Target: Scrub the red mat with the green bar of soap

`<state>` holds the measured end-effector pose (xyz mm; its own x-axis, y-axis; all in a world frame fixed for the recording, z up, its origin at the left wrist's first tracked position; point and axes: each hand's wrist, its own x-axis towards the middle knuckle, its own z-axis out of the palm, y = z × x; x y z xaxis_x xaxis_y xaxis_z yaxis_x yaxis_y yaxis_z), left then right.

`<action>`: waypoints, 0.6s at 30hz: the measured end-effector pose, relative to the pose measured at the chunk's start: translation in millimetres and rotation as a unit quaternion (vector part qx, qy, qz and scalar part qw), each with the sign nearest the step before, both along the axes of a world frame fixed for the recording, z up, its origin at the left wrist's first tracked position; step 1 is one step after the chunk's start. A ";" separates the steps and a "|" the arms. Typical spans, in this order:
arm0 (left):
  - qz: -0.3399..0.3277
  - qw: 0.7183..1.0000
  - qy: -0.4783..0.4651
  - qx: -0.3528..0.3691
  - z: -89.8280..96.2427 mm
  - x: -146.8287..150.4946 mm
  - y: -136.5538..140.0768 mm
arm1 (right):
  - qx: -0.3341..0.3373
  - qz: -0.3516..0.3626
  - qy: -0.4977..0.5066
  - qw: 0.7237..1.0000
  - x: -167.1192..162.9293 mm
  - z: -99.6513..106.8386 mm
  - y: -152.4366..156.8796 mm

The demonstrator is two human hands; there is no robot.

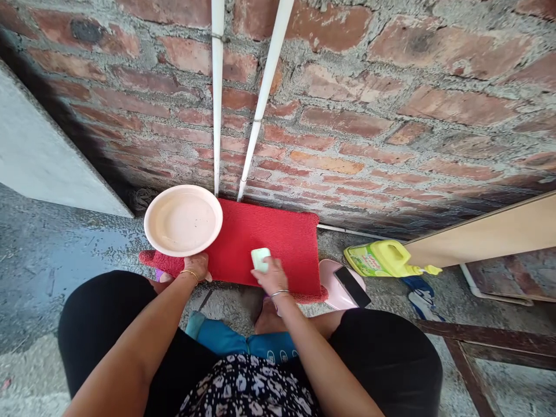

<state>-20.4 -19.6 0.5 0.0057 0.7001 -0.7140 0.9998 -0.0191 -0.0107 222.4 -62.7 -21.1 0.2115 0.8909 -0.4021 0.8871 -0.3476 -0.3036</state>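
A pale green bar of soap [260, 259] is pinched in my right hand [273, 277], which rests over a red mat [295, 237]. The mat lies lengthwise in front of me, its nap thick and shaggy along the edges. Over the mat's left part is a light pink plastic basin [186, 221] with a few dark specks inside. My left hand [197, 266] is at the basin's near side by the mat's front edge. Its fingers are hidden beneath the rim, so whether they grip the basin or the mat does not show.
A brick wall [334, 116] with two white pipes [256, 121] rises behind the mat. On the right are a black phone [353, 286] on a pink surface [330, 278], a yellow detergent jug [377, 259] and a board [486, 231]. A grey slab [52, 139] leans at left beside wet floor.
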 end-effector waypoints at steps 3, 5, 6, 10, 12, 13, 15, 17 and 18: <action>0.002 1.000 0.017 -0.005 0.4 2.5 1.4 | -0.002 0.139 0.006 0.990 -49.2 -1.9 -7.7; 0.006 1.000 0.022 -0.008 0.5 4.1 2.2 | 0.002 0.151 -0.011 0.988 -42.9 -3.8 -11.4; 0.007 1.000 0.021 -0.011 0.4 4.6 2.6 | -0.006 0.127 -0.019 0.992 -28.2 -4.6 -12.7; 0.009 1.000 0.011 -0.016 -0.9 4.8 3.6 | -0.036 -0.083 -0.073 0.993 66.0 -3.4 -18.1; 0.009 1.000 0.008 -0.016 -2.4 4.0 4.1 | -0.028 -0.148 -0.102 0.983 102.9 -0.2 -20.1; 0.010 1.000 0.006 -0.017 -3.3 3.7 4.4 | -0.027 -0.162 -0.111 0.980 112.5 1.5 -20.6; 0.011 1.000 0.003 -0.019 -5.3 3.6 5.4 | -0.030 -0.169 -0.112 0.979 110.0 3.6 -20.8; 0.011 1.000 0.004 -0.024 -7.0 4.1 6.5 | -0.025 -0.139 -0.088 0.986 81.1 3.6 -21.1; 0.011 1.000 0.007 -0.027 -7.6 4.6 6.9 | -0.021 -0.105 -0.068 0.992 59.7 3.1 -21.6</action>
